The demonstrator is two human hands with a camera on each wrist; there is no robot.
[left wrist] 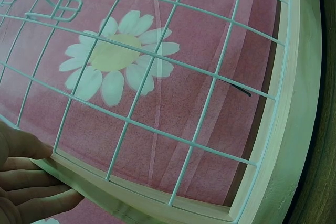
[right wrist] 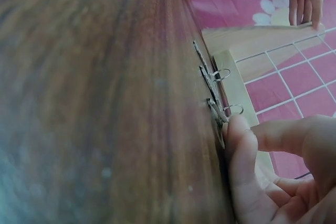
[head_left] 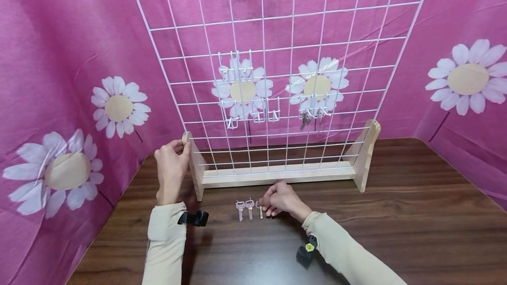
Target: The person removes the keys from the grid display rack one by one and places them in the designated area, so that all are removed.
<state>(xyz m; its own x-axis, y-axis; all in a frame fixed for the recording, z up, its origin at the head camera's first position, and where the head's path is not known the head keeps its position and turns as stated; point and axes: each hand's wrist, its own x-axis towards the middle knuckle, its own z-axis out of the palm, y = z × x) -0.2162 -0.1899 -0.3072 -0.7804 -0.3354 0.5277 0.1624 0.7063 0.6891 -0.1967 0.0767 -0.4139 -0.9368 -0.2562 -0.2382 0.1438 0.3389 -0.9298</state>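
My left hand (head_left: 172,166) grips the top of the left wooden upright (head_left: 196,170) of a stand, thumb on one side and fingers on the other. The stand holds a white wire grid (head_left: 277,60). On the table in front of it, my right hand (head_left: 281,199) pinches the rightmost key (head_left: 260,211) near its ring with thumb and forefinger. To the left of it lie a middle key (head_left: 250,209) and a left key (head_left: 240,211), side by side. In the right wrist view, the fingertips partly cover the pinched key.
White wire hooks hang on the grid: an upper-left hook rack (head_left: 237,73), several lower hooks (head_left: 259,117), and a right hook rack (head_left: 314,110) carrying a hanging key (head_left: 304,122). A wooden crossbar (head_left: 277,175) joins the uprights. Pink flowered cloth (head_left: 99,21) surrounds the brown table (head_left: 416,214).
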